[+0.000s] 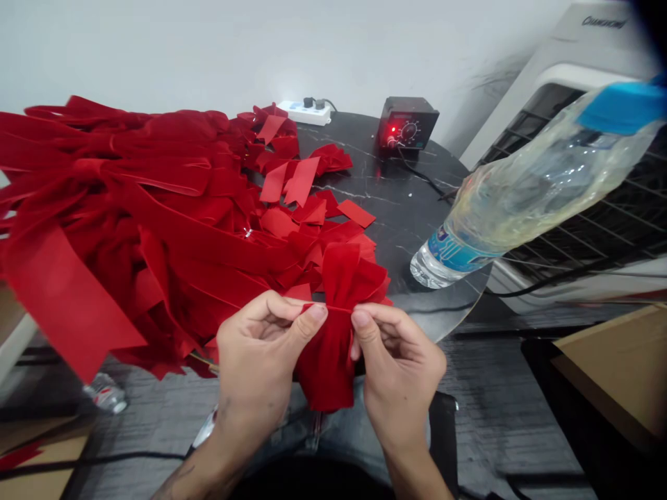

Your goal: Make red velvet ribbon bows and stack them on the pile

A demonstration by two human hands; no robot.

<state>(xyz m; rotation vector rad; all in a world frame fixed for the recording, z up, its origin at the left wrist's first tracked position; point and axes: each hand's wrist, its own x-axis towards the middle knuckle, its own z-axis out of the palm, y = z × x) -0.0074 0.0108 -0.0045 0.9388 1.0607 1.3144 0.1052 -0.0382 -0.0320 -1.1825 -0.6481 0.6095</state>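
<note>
Near the table's front edge is a red velvet ribbon bow (333, 368), its loops upward and a wide band hanging below. A thin red cord (338, 308) runs taut across the front of its gathered middle. My left hand (260, 347) pinches the cord between thumb and forefinger on the left side. On the right, my right hand (399, 357) pinches it the same way, with its other fingers curled by the bow's edge. Whether those fingers also grip the ribbon is hidden. Just left of the bow lies a large heap of red velvet bows (171, 201) with notched tails.
A clear plastic bottle (484, 222) with a blue cap stands at the right. Behind it sit a black control box (409, 125) with a lit red lamp and a white power strip (305, 112). The dark round table (396, 208) ends close to my lap.
</note>
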